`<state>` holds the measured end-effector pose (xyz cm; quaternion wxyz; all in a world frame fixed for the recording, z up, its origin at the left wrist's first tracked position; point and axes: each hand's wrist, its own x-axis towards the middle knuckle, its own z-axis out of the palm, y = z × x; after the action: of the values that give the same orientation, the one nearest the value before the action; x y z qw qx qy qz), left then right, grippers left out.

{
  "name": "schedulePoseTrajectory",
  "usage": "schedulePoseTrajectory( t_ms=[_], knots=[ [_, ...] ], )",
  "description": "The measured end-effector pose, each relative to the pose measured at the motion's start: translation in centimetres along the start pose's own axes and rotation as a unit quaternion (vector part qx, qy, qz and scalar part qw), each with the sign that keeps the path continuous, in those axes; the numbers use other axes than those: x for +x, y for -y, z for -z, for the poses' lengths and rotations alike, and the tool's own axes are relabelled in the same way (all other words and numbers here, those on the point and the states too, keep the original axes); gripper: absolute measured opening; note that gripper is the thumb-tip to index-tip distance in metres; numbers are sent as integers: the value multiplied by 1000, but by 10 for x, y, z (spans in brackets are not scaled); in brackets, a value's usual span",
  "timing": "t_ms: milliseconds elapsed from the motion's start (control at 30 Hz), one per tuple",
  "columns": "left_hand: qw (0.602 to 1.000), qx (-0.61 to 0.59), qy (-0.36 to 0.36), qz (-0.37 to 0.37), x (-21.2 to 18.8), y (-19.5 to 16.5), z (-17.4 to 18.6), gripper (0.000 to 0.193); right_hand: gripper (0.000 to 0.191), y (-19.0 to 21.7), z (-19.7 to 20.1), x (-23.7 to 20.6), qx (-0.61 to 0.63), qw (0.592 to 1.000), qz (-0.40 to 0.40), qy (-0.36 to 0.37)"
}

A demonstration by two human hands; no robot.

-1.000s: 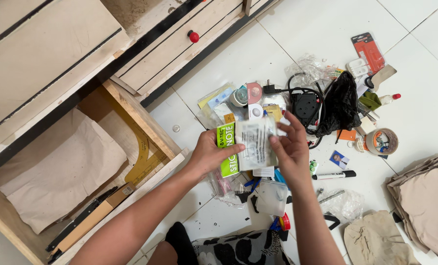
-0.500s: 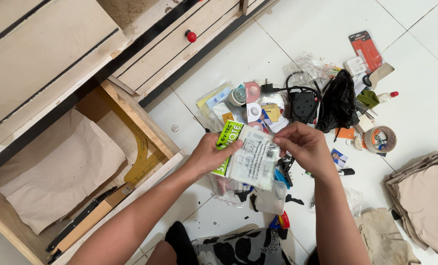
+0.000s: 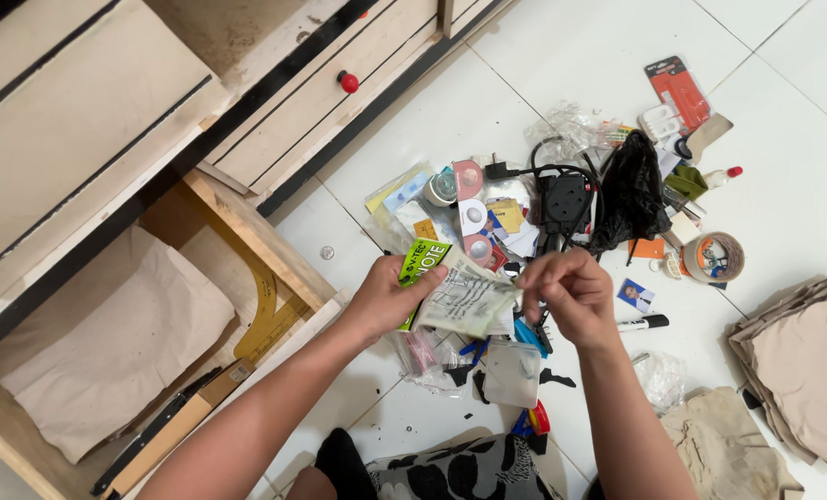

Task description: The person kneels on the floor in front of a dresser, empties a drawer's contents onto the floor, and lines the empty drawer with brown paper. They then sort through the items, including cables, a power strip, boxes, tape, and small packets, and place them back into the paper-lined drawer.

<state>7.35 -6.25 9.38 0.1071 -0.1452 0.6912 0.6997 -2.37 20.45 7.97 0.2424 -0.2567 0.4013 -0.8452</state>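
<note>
Paper slip (image 3: 469, 301), pale and printed in small dark type, sits just right of the frame's centre, held up over a pile of clutter (image 3: 561, 213) on the white tiled floor (image 3: 783, 167). It looks light, thin and limp: it already bows and creases between the two grips, so it would likely tear or crumple under a hard pull and is best taken by its edges.

Left hand (image 3: 390, 301) pinches the slip's left edge together with a green packet (image 3: 422, 261) that lies behind it, thumb over the front and fingers curled underneath. Right hand (image 3: 566, 292) closes on the slip's right end, its fingertips (image 3: 527, 287) bunched tight on the paper's edge, the other fingers folded into the palm. The slip spans the gap between the two hands, tilted down to the right.

At the lower left of the frame an open wooden drawer (image 3: 247, 231) holds brown paper (image 3: 108, 352).
</note>
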Motion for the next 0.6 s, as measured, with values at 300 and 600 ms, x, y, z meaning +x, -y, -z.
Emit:
schedulePoseTrajectory(
  t_ms=[300, 600],
  knots=[
    [959, 226, -72, -156, -17, -37, 1, 32, 38, 44, -49, 17, -607, 778, 93, 134],
    [945, 277, -135, -111, -14, -39, 21, 43, 36, 44, -36, 21, -581, 801, 144, 4]
  ],
)
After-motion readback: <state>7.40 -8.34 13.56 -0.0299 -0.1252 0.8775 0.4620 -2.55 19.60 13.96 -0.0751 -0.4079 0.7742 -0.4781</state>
